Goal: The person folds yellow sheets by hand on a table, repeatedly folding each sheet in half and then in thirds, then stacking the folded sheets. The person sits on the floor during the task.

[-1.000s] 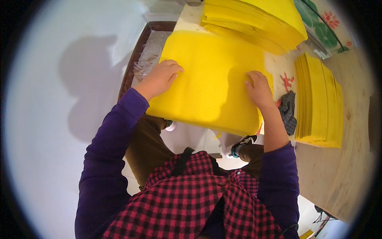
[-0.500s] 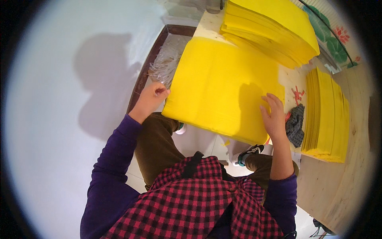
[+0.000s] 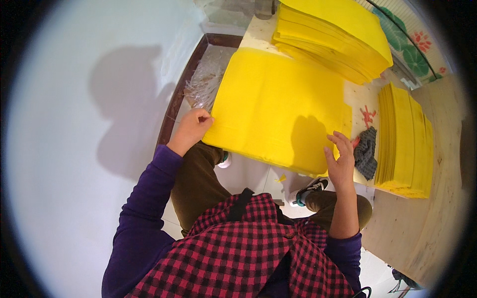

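Note:
A broad stack of yellow felt-like sheets (image 3: 268, 104) lies in front of me, its near edge overhanging my lap. At its left edge, close to the near corner, my left hand (image 3: 193, 130) is closed, thumb and forefinger pinched at the top sheet's rim. My right hand (image 3: 342, 164) hovers by the near right corner, fingers apart and slightly curled, holding nothing. Its shadow falls on the yellow surface. A dark grey knitted cloth (image 3: 366, 154) lies just right of that hand, with red strips (image 3: 367, 116) beyond it.
A tall pile of yellow sheets (image 3: 333, 44) stands at the back, another (image 3: 405, 144) at the right on the wooden tabletop (image 3: 397, 223). Clear plastic strands (image 3: 204, 77) lie left of the stack, beside the wall (image 3: 64, 174). A dark container (image 3: 265, 9) stands at the far edge.
My left hand's thumb and forefinger have closed together at the sheet's edge. My right hand has come slightly nearer to me, its fingers still apart.

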The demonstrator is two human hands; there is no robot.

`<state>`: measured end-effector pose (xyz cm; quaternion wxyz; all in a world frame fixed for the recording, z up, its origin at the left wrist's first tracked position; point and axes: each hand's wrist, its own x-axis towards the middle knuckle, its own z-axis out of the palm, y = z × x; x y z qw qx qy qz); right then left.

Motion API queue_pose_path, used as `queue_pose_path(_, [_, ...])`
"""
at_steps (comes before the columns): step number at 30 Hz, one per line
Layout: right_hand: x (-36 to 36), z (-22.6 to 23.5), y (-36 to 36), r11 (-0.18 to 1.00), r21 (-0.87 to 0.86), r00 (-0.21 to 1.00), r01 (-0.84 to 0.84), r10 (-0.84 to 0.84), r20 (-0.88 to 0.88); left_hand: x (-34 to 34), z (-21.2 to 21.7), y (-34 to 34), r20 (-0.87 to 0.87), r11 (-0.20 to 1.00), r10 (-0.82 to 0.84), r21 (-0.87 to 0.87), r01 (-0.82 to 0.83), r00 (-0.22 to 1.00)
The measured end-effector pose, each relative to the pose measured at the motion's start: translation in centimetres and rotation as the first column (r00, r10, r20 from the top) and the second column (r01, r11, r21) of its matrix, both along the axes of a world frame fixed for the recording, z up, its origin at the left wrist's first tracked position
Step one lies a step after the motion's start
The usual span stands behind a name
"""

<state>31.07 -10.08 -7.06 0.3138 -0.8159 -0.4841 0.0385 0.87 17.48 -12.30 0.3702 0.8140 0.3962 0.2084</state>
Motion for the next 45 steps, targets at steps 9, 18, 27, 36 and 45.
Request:
queue_pose_path(9, [-0.3,-0.5,-1.2,1.0,-0.017,0.998,0.015,-0.016,-0.063,-0.7,0.5,-0.4,-0.056,1.0,0.003,0.027,-0.001,0.998])
queue_pose_path(18, [-0.5,-0.6,-2.0,1.0,-0.003,0.996,0.019,-0.019,-0.09,-1.0,0.0,-0.6,-0.038,0.999,0.008,0.05,-0.007,0.999])
queue_pose_path(27, [1.0,0.6,-3.5,0.99,0.085,0.99,0.11,-0.102,-0.095,-0.7,0.2,-0.4,0.036,0.993,0.068,0.097,-0.072,0.997])
queue_pose_path(36, [4.3,2.6,0.0,0.991,0.116,0.979,0.065,-0.041,-0.2,2.8,2.5,-0.3,0.068,0.905,-0.214,0.39,0.171,0.974])
queue_pose_path(45, [3.8,1.8,1.1,0.996,0.068,0.985,-0.051,0.061,-0.162,5.5,3.1,-0.9,0.008,0.885,-0.311,0.366,0.287,0.95])
